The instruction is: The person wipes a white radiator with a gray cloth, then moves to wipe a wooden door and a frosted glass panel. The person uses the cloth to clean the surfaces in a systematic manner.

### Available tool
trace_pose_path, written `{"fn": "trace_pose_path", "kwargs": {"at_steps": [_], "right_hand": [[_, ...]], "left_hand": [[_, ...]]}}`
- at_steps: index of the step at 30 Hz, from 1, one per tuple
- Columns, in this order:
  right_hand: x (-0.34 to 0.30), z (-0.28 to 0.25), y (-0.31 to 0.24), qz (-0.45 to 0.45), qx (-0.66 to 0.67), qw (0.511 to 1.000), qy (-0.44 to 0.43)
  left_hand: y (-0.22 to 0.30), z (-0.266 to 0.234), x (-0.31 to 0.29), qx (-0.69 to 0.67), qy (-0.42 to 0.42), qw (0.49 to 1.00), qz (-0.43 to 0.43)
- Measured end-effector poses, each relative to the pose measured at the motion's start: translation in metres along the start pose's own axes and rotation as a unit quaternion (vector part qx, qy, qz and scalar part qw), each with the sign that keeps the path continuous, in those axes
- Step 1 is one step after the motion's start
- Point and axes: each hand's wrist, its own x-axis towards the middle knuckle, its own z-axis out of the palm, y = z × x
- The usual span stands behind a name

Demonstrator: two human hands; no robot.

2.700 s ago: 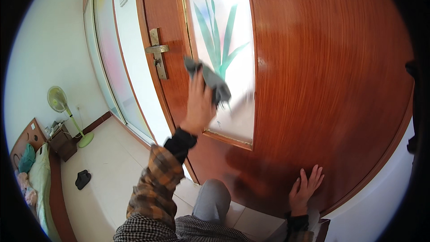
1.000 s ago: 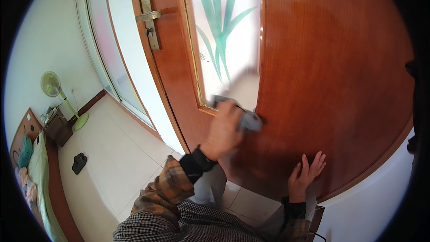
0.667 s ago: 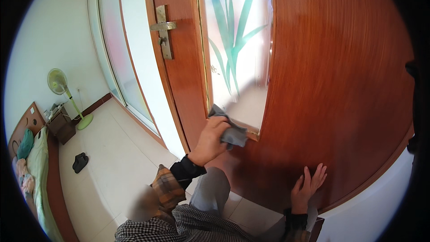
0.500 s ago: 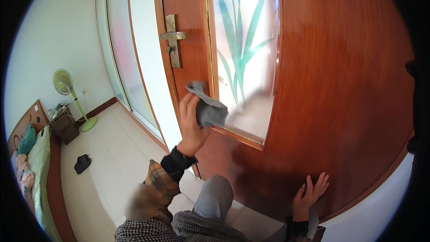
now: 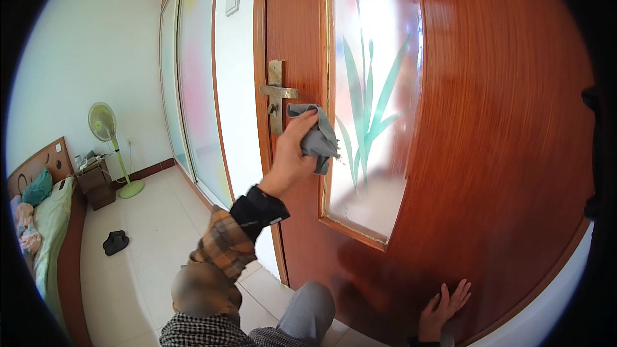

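My left hand (image 5: pixel 288 166) is closed on a grey cloth (image 5: pixel 321 140), raised in front of the reddish-brown wooden door (image 5: pixel 495 122). The cloth is bunched under the fingers, and whether it presses on the wood cannot be told. Just above and to its left is the brass lever handle (image 5: pixel 281 91) on its long plate. The cloth overlaps the left edge of the frosted glass panel (image 5: pixel 379 154), which bears green painted leaves. Low on the right, my right hand (image 5: pixel 445 306) has its fingers spread beside the door's lower part, holding nothing.
A green standing fan (image 5: pixel 116 148) and a brown bedside cabinet (image 5: pixel 96 184) stand by the far left wall. The bed (image 5: pixel 54 225) runs along the left. Dark slippers (image 5: pixel 116 242) lie on the tiled floor. Coloured sliding panels (image 5: pixel 196 77) flank the door.
My left hand has carried the cloth up the door, closer to the handle. The view has shifted, so the door sits lower and further right. My right hand stays low, fingers spread.
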Motion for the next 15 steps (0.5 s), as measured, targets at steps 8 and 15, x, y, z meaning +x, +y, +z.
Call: {"fn": "trace_pose_path", "kwargs": {"at_steps": [8,15], "right_hand": [[-0.006,0.005,0.004,0.013,0.043,0.999,-0.004],[-0.011,0.014,0.008,0.012,0.025,1.000,-0.008]], "left_hand": [[-0.032,-0.072,0.151,0.049,0.257,0.964,0.039],[-0.085,-0.059,0.205,0.206,0.064,0.970,-0.112]]}}
